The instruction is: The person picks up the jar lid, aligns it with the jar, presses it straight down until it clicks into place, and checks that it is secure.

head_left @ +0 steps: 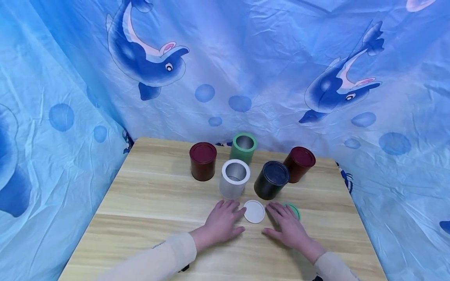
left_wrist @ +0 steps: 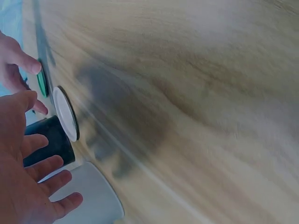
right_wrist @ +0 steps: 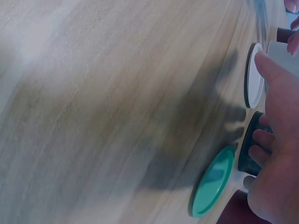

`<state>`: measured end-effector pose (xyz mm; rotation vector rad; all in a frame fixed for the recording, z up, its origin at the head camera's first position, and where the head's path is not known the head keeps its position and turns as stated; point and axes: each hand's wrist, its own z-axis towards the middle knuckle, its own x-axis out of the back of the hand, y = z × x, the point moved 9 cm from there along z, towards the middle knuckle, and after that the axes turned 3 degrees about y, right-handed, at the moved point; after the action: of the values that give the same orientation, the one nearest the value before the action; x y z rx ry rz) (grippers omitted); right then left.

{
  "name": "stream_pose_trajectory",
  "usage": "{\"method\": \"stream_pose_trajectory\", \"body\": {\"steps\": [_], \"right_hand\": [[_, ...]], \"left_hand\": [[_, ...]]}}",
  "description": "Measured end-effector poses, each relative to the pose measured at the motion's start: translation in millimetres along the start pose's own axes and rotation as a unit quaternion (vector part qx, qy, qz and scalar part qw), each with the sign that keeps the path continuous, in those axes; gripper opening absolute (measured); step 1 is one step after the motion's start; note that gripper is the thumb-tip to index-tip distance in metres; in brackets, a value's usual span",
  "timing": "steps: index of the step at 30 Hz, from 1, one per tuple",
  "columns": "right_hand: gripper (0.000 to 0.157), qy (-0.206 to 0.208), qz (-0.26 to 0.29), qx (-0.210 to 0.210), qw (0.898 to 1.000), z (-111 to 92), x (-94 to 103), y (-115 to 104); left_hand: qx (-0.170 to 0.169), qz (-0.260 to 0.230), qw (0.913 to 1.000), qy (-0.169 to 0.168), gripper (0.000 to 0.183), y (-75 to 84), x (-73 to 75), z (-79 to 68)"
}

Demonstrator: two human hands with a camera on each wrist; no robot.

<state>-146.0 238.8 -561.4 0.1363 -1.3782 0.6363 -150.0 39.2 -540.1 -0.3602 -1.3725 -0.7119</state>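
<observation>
My left hand [head_left: 222, 222] hovers over the table with its fingers spread, in front of the white open can [head_left: 225, 188] and left of the white lid [head_left: 254, 212]. Nothing is held in it; the left wrist view shows an empty palm. On the other side of that lid is my right hand [head_left: 287, 228], fingers extended and holding nothing. It partly covers the green lid [right_wrist: 212, 184] in the head view. Just beyond its fingertips stands a black can [head_left: 266, 187] with its lid on. Whether either hand touches the white lid, I cannot tell.
A dark red lidded can [head_left: 202, 166] stands at the back left, another dark red can [head_left: 299, 166] at the back right. Behind the white can is a green open can [head_left: 242, 154]. The wooden table [head_left: 154, 183] meets a blue dolphin-print curtain [head_left: 225, 70] behind.
</observation>
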Motion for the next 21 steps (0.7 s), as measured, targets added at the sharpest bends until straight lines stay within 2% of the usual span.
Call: {"method": "stream_pose_trajectory", "body": {"steps": [6, 11, 21], "right_hand": [[0.082, 0.023, 0.004, 0.008, 1.0, 1, -1.3, -1], [0.08, 0.033, -0.002, 0.025, 0.999, 1, -3.1, -5], [0.077, 0.0, -0.009, 0.011, 1.0, -1, -16.6, -4]], "left_hand": [[0.019, 0.006, 0.9998, -0.001, 0.065, -0.7, -11.2, 0.6], [0.033, 0.006, 0.9994, -0.009, 0.064, -1.7, -14.5, 1.0], [0.029, 0.008, 0.9996, -0.002, 0.063, -4.1, -20.2, -4.5]]}}
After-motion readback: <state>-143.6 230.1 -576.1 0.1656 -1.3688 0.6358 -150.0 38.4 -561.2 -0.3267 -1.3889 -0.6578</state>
